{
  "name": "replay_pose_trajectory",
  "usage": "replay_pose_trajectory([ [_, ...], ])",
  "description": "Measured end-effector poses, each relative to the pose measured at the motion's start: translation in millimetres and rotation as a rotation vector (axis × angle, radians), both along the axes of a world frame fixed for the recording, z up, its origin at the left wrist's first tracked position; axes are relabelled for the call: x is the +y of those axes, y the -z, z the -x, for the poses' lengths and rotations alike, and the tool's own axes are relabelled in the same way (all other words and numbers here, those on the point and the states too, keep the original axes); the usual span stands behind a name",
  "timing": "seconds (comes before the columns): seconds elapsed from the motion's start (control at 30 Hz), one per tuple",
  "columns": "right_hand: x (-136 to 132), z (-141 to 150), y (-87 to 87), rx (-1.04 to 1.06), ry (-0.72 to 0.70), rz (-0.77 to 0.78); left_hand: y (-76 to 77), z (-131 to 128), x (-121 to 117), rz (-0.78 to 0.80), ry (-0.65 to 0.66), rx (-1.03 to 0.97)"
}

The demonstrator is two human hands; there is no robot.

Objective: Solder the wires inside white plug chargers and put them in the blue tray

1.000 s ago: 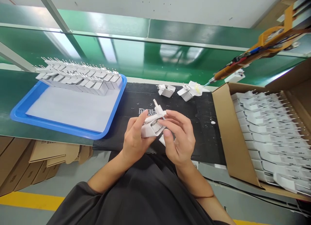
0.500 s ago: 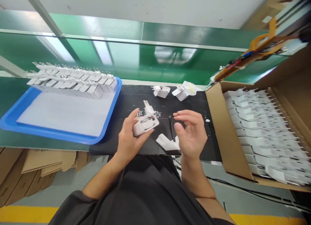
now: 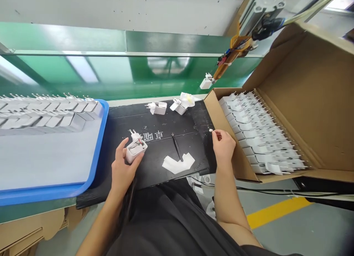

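Observation:
My left hand [image 3: 123,170] is closed around a white power adapter [image 3: 136,152], held above the black mat. Its case is open at the top, showing parts and a bit of red inside, and the cap with two metal pins is tilted back on the far side. At the mat's right edge, my right hand [image 3: 223,147] has its fingers pinched together at a small white blob [image 3: 211,130]. Black tweezers [image 3: 176,144] lie between the hands, one end on a white paper piece [image 3: 178,163].
At left, a blue tray [image 3: 95,167] holds rows of white adapters. A cardboard box [image 3: 221,119] of similar adapters stands at right. Two more adapters [image 3: 159,107] [image 3: 179,106] lie at the mat's back. An orange-brown tool arm [image 3: 225,64] hangs above, a white adapter at its tip.
My right hand has moved right, from open beside the adapter to a pinch at the small white blob. My left hand still holds the open adapter. The view has swung to the right.

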State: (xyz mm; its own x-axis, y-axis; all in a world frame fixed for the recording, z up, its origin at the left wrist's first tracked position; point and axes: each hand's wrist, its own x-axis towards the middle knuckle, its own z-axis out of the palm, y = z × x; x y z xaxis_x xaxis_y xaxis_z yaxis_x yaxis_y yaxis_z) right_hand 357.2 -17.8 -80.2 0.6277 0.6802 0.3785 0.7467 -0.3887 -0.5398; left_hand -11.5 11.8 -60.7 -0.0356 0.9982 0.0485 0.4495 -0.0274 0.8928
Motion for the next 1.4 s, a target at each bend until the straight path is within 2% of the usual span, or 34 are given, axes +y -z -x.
replay_pose_trajectory([
  [0.13, 4.8, -4.7, 9.6, -0.058, 0.002, 0.072, 0.4, -1.4, -1.4, 0.05, 0.073, -0.206],
  [0.3, 8.6, -7.9, 15.7, -0.09, -0.001, 0.12, -15.9, -5.7, -5.3, 0.037, 0.146, -0.394],
  [0.47, 8.4, -8.8, 16.4, -0.1, 0.006, 0.082, -35.5, -7.5, -8.7, 0.007, 0.188, -0.486],
  [0.63, 6.2, -9.7, 16.9, -0.097, -0.002, 0.003, -46.2, -7.0, -12.0, 0.029, 0.22, -0.565],
  [0.8, 7.0, -13.5, 19.9, -0.088, -0.052, -0.012, -50.2, -8.0, -13.0, 0.149, 0.215, -0.628],
  [1.1, 4.0, -10.7, 18.3, -0.065, -0.064, -0.036, -55.9, -10.6, -11.3, 0.259, 0.213, -0.735],
  [1.2, 3.1, -10.3, 16.1, -0.064, -0.029, -0.068, -54.7, -10.9, -10.7, 0.279, 0.224, -0.743],
  [1.4, 3.8, -6.3, 13.2, -0.068, -0.057, -0.101, -55.5, -11.9, -11.4, 0.244, 0.232, -0.717],
])
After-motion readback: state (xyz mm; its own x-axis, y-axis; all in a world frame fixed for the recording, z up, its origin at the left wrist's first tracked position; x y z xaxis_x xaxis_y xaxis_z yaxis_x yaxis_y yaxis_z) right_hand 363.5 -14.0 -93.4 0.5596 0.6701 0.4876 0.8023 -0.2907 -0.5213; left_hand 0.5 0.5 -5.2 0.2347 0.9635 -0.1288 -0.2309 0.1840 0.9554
